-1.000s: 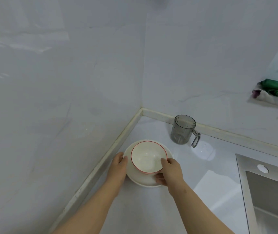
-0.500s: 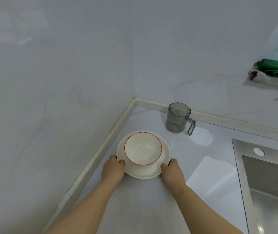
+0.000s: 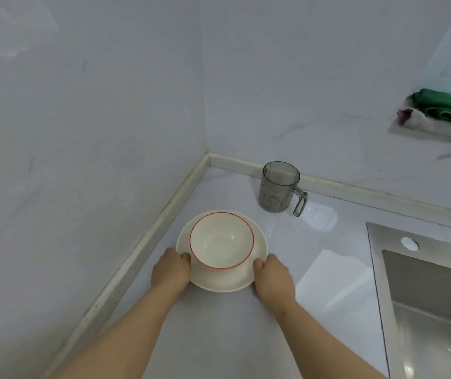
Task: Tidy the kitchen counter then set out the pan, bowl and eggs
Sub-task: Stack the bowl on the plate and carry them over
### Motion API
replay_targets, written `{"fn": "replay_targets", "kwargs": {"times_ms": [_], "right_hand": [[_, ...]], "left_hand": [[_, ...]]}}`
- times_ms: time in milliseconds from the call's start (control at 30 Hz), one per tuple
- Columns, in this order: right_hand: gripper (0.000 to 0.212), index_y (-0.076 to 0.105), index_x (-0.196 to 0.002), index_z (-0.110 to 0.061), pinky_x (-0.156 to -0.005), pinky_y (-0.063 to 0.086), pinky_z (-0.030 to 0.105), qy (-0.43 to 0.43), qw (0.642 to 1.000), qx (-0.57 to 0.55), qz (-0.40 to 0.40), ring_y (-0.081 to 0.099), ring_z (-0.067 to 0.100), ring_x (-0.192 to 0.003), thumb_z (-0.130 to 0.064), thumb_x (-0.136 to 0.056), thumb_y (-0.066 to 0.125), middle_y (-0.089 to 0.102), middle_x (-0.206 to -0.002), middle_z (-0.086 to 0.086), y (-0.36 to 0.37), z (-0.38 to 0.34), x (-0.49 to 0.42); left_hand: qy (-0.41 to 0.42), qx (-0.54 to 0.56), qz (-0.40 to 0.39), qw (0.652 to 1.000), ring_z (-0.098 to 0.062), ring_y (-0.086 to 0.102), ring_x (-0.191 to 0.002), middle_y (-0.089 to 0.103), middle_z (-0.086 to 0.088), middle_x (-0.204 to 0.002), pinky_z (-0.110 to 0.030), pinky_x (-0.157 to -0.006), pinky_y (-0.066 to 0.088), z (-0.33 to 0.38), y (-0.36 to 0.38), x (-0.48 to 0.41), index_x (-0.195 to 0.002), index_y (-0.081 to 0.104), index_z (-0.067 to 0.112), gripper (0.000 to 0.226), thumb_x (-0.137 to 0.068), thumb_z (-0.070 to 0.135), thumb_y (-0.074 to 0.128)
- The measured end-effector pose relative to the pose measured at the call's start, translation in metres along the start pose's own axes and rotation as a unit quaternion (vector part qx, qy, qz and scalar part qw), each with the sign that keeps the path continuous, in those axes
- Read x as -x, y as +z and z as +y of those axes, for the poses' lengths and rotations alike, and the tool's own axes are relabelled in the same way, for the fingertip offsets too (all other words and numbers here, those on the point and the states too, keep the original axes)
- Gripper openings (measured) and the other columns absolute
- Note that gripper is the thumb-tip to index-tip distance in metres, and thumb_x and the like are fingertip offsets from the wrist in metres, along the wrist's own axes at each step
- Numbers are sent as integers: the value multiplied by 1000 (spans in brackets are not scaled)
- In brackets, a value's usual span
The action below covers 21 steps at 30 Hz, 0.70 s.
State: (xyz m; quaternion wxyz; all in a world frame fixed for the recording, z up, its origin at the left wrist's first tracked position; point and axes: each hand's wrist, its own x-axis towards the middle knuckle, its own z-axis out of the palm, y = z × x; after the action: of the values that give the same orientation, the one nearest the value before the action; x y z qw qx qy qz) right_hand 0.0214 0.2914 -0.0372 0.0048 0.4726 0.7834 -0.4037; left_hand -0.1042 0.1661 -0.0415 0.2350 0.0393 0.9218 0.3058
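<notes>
Bowl (image 3: 222, 240) with a red rim sits in a white plate (image 3: 218, 284), just between my two thumbs. My left hand (image 3: 170, 272) grips the plate's near-left edge with the thumb on the rim, and my right hand (image 3: 273, 277) grips the near-right edge the same way. Beyond the fingertips, near the wall, a grey transparent jug (image 3: 279, 187) stands upright on the counter (image 3: 218, 337). Well to the right of my right fingers is the steel sink (image 3: 424, 296).

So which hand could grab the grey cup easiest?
Right, probably. Both grip the plate, but the cup stands back-right, nearer the right hand; the left hand would cross the bowl.
</notes>
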Motion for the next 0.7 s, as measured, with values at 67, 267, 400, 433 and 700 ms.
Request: {"fn": "replay_targets", "kwargs": {"times_ms": [67,267,400,433,700], "right_hand": [[16,44,-87,-7,-67,51,38,26,997,-78,5,58,30,-68,-20,-90,34,64,-90,20,1,2,7],[10,41,-90,-4,-31,37,15,76,955,-279,63,51,22,-62,-10,-94,33,51,-90,15,-5,7,44],[15,40,-77,-8,-59,54,27,107,935,-314,126,51,24,-69,-15,-90,37,50,-83,10,-9,19,64],[15,40,-76,-7,-69,54,36,115,922,-342,140,52,27,-72,-15,-89,38,51,-84,13,-13,21,70],[13,47,-90,-1,-45,53,25,117,809,-516,258,54,29,-67,-6,-90,35,53,-85,18,-66,47,141]], "left_hand": [[12,5,-16,1000,-35,53,-104,56,-20,-114,-37,-86,43,-2,0,3,-118,46,0,33,-96,21,33],[50,-14,-36,998,-33,52,-107,56,-18,-117,-39,-96,40,0,4,22,-116,48,4,31,-96,21,33],[104,81,-70,989,-29,50,-85,54,-15,-95,-33,-71,37,7,4,43,-95,48,4,17,-92,17,37],[121,86,-81,986,-31,52,-83,55,-14,-91,-34,-70,39,11,2,48,-92,50,3,19,-90,19,39],[195,200,-271,921,-32,60,-81,56,-20,-102,-34,-53,54,72,3,114,-103,48,0,18,-92,8,38]]}}
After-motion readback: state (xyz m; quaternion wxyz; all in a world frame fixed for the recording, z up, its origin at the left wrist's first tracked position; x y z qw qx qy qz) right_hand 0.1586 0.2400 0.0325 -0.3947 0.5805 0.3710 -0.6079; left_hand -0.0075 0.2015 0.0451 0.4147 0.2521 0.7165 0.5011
